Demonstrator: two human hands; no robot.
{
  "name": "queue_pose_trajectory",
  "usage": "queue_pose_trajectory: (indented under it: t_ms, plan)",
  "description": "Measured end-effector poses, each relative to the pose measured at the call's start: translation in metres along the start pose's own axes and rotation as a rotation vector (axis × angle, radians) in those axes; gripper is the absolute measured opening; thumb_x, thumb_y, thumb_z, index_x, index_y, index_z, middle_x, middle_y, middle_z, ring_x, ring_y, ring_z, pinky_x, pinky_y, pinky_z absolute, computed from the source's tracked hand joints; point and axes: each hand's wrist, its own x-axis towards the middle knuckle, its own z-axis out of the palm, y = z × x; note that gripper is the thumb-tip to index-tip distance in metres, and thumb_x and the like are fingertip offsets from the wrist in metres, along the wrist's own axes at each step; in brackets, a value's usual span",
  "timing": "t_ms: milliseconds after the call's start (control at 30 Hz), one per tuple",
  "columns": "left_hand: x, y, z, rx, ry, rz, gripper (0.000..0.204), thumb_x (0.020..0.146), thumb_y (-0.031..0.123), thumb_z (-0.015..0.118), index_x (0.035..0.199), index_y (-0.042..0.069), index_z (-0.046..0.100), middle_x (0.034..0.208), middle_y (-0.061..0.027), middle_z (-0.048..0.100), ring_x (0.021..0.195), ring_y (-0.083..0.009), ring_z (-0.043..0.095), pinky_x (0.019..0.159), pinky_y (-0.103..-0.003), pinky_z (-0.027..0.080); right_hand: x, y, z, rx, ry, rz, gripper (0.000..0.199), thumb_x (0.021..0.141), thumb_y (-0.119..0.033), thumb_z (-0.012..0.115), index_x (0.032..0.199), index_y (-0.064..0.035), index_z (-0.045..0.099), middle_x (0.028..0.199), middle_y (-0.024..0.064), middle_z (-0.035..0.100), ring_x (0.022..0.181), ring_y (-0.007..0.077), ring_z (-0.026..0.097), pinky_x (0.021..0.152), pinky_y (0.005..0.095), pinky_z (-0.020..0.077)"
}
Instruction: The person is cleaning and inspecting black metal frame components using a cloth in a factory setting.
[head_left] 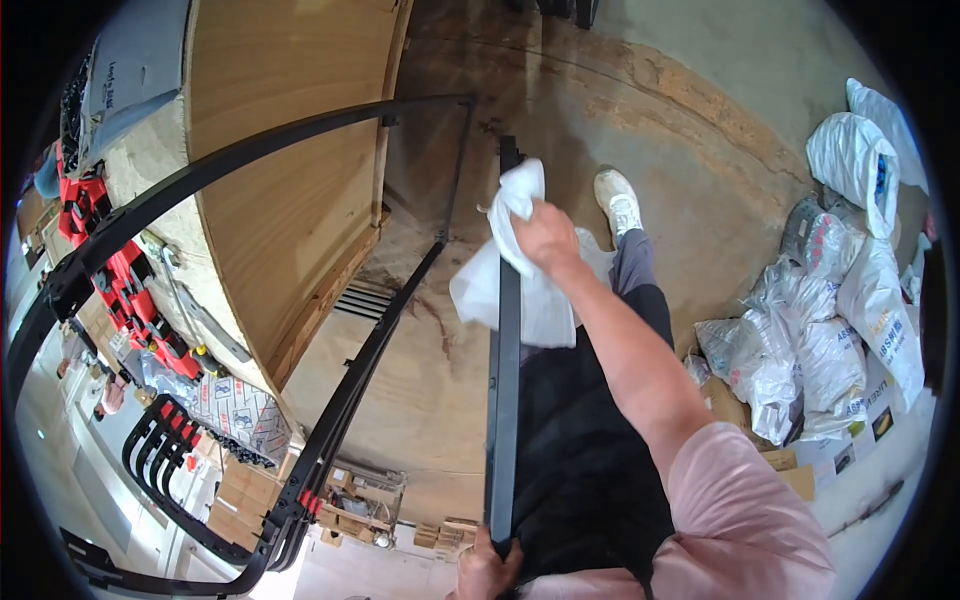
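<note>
A long black metal bar [507, 420] runs nearly upright through the middle of the view, in front of my body. Near its far end my right hand [545, 235] is closed around a thin white cloth [490, 285], pressing it to the bar. The cloth wraps over the bar and its loose ends hang down both sides. My left hand [488, 568] grips the bar's near end at the lower edge, fingers curled round it and the thumb in front.
On the left stands a large black tubular frame [320, 435] with curved corners. Behind it are a big plywood box [290, 90] and a worktop with red parts [130, 290]. White plastic bags [830, 340] are heaped on the right. My shoe [617, 200] rests on the concrete floor.
</note>
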Motion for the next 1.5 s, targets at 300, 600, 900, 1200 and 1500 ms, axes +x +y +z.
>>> queue_pose_trajectory:
  t_ms: [300,600,900,1200,1500]
  plan:
    - [0.010,0.006,0.006,0.136,-0.106,-0.014,0.057,0.087,0.043,0.082,0.115,-0.001,0.060,0.078,-0.0297,0.072,0.072,-0.0515,0.073,0.066,-0.059,0.060,-0.088,0.044,-0.030,-0.095,0.046,0.004,0.048,0.096,-0.039,0.070,0.123,-0.0003,0.071,0.110,0.0316,0.074,0.107,0.0503,0.070,0.095,0.0565,0.0550]
    - [0.005,0.041,-0.015,0.005,-0.155,0.015,0.061,0.087,0.036,0.082,0.123,-0.007,0.057,0.091,-0.0332,0.073,0.083,-0.0530,0.072,0.073,-0.060,0.059,0.050,0.034,-0.035,-0.194,0.153,0.097,0.049,0.095,-0.040,0.066,0.129,-0.0045,0.071,0.118,0.0281,0.075,0.117,0.0472,0.070,0.102,0.0548,0.0549]
    - [0.005,0.049,-0.012,0.040,-0.095,0.064,0.059,0.092,0.041,0.078,0.121,-0.005,0.057,0.090,-0.0354,0.070,0.084,-0.0563,0.069,0.075,-0.061,0.056,0.050,0.076,-0.038,-0.126,0.167,0.026,0.050,0.095,-0.036,0.065,0.132,-0.0020,0.070,0.118,0.0310,0.074,0.117,0.0472,0.070,0.103,0.0547,0.0545]
    - [0.006,0.030,-0.020,-0.097,-0.053,0.101,0.057,0.098,0.040,0.077,0.118,-0.011,0.060,0.082,-0.0359,0.069,0.073,-0.0534,0.070,0.061,-0.056,0.055,-0.105,0.155,-0.069,0.214,-0.179,-0.324,0.041,0.098,-0.014,0.067,0.137,-0.0034,0.065,0.130,0.0217,0.072,0.116,0.0287,0.072,0.102,0.0408,0.0560]
    - [0.008,0.017,-0.013,-0.028,0.004,0.193,0.055,0.095,0.040,0.080,0.114,-0.009,0.064,0.078,-0.0311,0.070,0.068,-0.0511,0.070,0.059,-0.056,0.056,-0.106,0.222,-0.137,1.238,-0.132,0.457,0.052,0.103,-0.028,0.070,0.145,0.0015,0.062,0.132,0.0119,0.071,0.110,0.0163,0.070,0.093,0.0321,0.0584]
